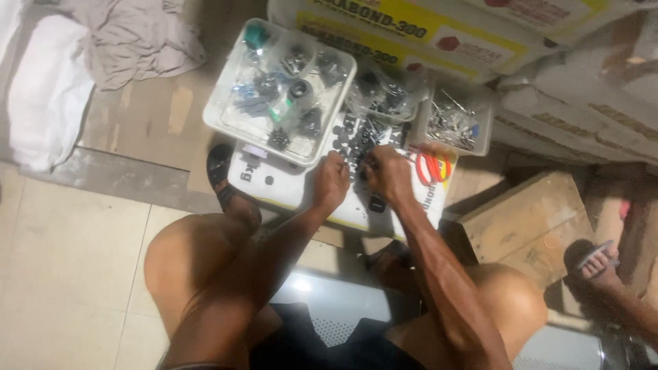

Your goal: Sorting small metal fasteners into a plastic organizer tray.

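While both hands (pixel 360 177) pinch small dark parts (pixel 356 140), a white tray (pixel 226 120) holds bagged hardware (pixel 284 82).

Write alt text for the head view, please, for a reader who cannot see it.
A squatting person's left hand and right hand work together over small dark metal parts spread on a white sack. Just beyond sit a white tray of bagged hardware and a smaller tub of screws.
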